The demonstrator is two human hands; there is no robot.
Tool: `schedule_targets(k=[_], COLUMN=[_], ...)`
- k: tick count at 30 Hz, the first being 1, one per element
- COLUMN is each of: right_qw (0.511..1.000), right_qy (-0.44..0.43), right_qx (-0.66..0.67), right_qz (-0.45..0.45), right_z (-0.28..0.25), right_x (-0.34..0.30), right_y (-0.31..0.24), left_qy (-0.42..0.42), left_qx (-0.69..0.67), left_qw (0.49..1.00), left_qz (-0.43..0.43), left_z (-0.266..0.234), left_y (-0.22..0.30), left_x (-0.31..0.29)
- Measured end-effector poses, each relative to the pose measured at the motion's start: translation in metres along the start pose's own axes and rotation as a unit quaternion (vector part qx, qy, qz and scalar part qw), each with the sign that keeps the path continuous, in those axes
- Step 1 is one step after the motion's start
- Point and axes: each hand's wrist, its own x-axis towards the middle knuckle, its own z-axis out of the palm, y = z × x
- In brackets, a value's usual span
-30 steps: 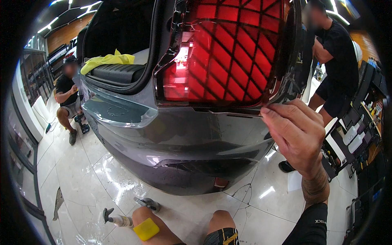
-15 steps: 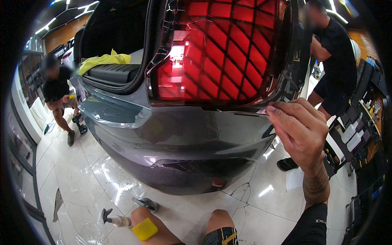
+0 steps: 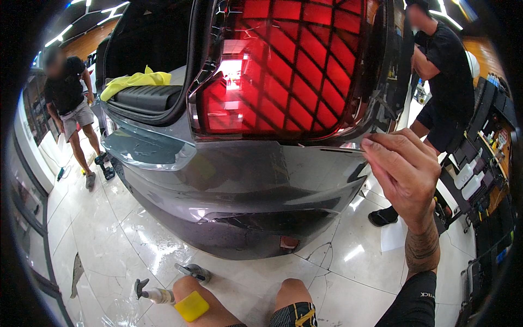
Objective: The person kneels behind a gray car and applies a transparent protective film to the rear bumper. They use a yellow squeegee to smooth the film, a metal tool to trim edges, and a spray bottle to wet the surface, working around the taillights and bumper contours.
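Observation:
My right hand is raised at the lower right corner of a large red taillight. Its thumb and fingertips are pinched together at the seam between the lamp and the dark grey bumper. A thin, flat sliver, possibly a blade or a film edge, runs left from the fingertips along that seam; its kind is unclear. Clear film hangs loose over the bumper's upper left part. My left hand is out of view. A yellow squeegee card rests on my left thigh.
Two spray bottles stand on the tiled floor by my left knee. A yellow cloth lies on the trunk sill. One person stands at left, another close by at right. A tool cart holds white bottles.
My right hand has shifted slightly right, still pinched at the seam. The person at left has risen from a bent posture to standing. The person at right remains in place.

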Motion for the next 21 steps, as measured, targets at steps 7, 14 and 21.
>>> schedule_targets(k=[7,14,21], right_qw=[1.0,1.0,1.0], right_qy=[-0.005,-0.004,-0.004], right_qx=[-0.004,-0.015,-0.016], right_qz=[0.007,-0.022,-0.009], right_z=[-0.002,-0.004,-0.007], right_x=[-0.004,-0.006,-0.009], right_y=[0.002,0.009,0.012], left_qy=[0.003,0.007,0.009], left_qx=[0.012,0.028,0.018], left_qw=[1.0,1.0,1.0], left_qz=[0.004,0.004,0.0], left_z=[0.002,0.001,-0.002], left_y=[0.002,0.002,-0.001], left_x=[-0.002,-0.003,-0.002])
